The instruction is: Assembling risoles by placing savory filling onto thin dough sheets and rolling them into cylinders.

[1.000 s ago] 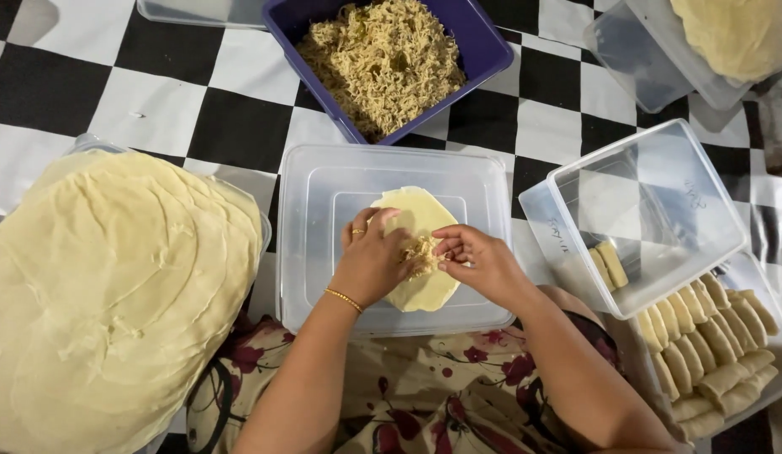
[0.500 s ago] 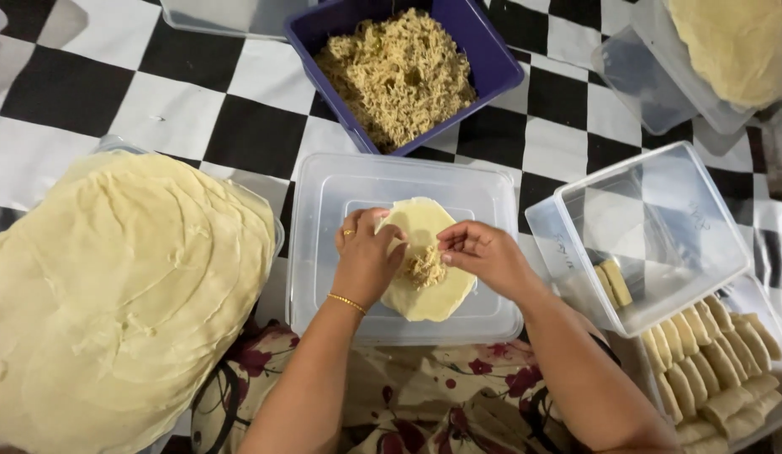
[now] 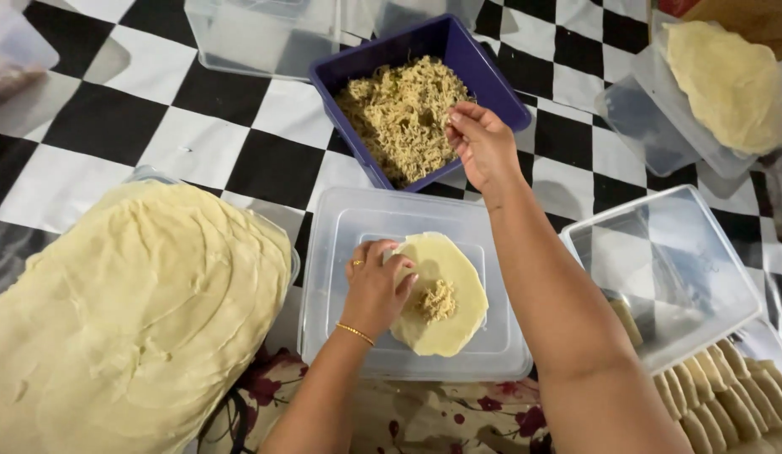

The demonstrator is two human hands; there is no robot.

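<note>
Head view, now vs. half a second and a second back:

- Right hand [image 3: 483, 147] no longer at the wrapper; now up over the near right edge of the purple tub [image 3: 492, 80], fingers curled loosely together, tips just touching or just above the shredded filling [image 3: 399, 113]. Cannot tell whether any filling is pinched yet.
- Left hand [image 3: 376, 286] unchanged in place: lying flat and open on the left edge of the round wrapper [image 3: 446, 294], fingers spread, pinning it. Not gripping anything.
- Wrapper still flat on the upturned clear lid [image 3: 340, 244], directly below the tub. Small mound of filling [image 3: 437, 300] sits near its middle, no longer covered by fingers.
- Camera tipped up a bit, so more of the tub and the checkered floor cloth [image 3: 198, 143] in frame.

Read: first pinch placed; mound looks small for the wrapper, so likely fetching a second portion. Wrapper not yet folded.

Surroundings:
- Big stack of wrappers [image 3: 130, 311] to the left, well apart from the hands.
- Clear box [image 3: 668, 269] to the right, nearly empty; row of finished rolls [image 3: 727, 395] at lower right.
- Another wrapper stack [image 3: 727, 80] top right on a clear container.
</note>
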